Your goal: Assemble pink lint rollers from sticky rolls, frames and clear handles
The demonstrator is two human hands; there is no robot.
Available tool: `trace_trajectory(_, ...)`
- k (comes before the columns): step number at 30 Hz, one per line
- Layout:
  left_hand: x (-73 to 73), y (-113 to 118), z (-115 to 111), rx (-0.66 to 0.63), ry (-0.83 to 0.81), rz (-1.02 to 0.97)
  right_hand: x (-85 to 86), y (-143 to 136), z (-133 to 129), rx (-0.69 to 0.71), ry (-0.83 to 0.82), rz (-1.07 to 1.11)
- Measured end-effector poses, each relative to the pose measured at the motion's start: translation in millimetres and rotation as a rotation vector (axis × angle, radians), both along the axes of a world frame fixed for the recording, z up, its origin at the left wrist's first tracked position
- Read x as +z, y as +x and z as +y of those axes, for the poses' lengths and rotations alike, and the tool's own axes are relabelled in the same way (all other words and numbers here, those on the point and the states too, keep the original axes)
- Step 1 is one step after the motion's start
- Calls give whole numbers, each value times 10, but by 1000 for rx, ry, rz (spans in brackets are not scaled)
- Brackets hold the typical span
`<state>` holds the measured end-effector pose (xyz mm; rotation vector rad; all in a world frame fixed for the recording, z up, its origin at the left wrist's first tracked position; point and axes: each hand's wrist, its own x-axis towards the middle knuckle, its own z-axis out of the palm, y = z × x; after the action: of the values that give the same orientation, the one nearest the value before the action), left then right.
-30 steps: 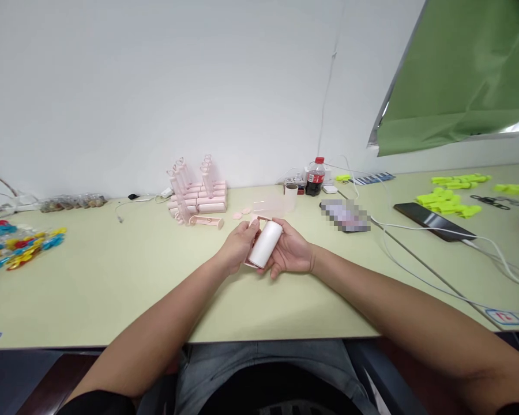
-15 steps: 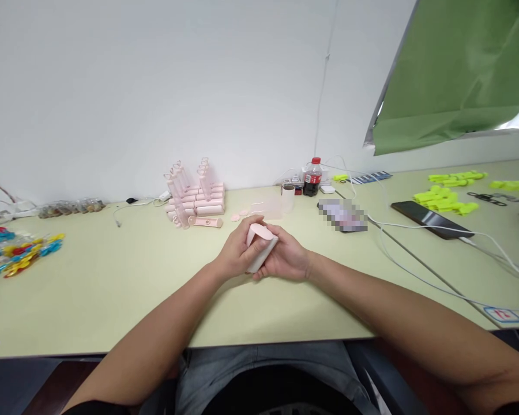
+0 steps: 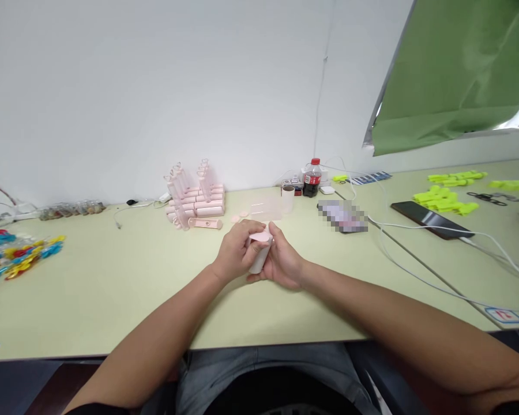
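Both hands close around a pale tube (image 3: 260, 262) above the near middle of the table. A pink round end piece (image 3: 260, 237) sits at its top, partly covered by fingers. My left hand (image 3: 237, 248) wraps the tube's left side, its thumb lying across the front just under the pink piece. From the right, my right hand (image 3: 283, 259) cups it, with fingers curled below and the thumb up near the top edge. Just beyond the hands lie small pink discs (image 3: 235, 219), a clear pinkish sheet (image 3: 264, 208) and an upright white tube (image 3: 288, 200).
Stacked pink tubes (image 3: 210, 206) stand by the wall, left of centre. A cola bottle (image 3: 312, 180), a blurred phone (image 3: 342, 216) and a black phone (image 3: 430, 219) with white cables lie right. Yellow-green pieces (image 3: 445, 199) are farther right; colourful plastic pieces (image 3: 23, 253) are far left.
The tube has turned more upright between the hands. My left fingers have moved over the pink end, and my right thumb has risen beside it.
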<state>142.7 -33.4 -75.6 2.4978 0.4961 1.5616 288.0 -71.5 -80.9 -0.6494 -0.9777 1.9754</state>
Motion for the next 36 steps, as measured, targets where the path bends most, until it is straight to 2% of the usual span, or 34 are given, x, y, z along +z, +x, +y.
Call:
trace_trajectory(4, -20, 38, -12, 39, 59, -47, 33, -34, -34, -55, 14, 17)
trace_trajectory(11, -57, 80, -27, 142, 47, -65, 42, -95, -41, -209, 30, -31)
trace_trajectory(21, -46, 58, -66, 227, -98, -59, 31, -103, -23, -152, -12, -72)
trace_trajectory(24, -31, 51, -64, 188, -146, -67, 25, -85, -16, -128, -5, -96)
trace_trajectory(28, -31, 49, -52, 101, -204, -78, 21, -62, -14, -195, 46, -173)
trace_trajectory(36, -52, 43, -55, -35, -256, -102, -23, -22, 21, -284, 259, -335)
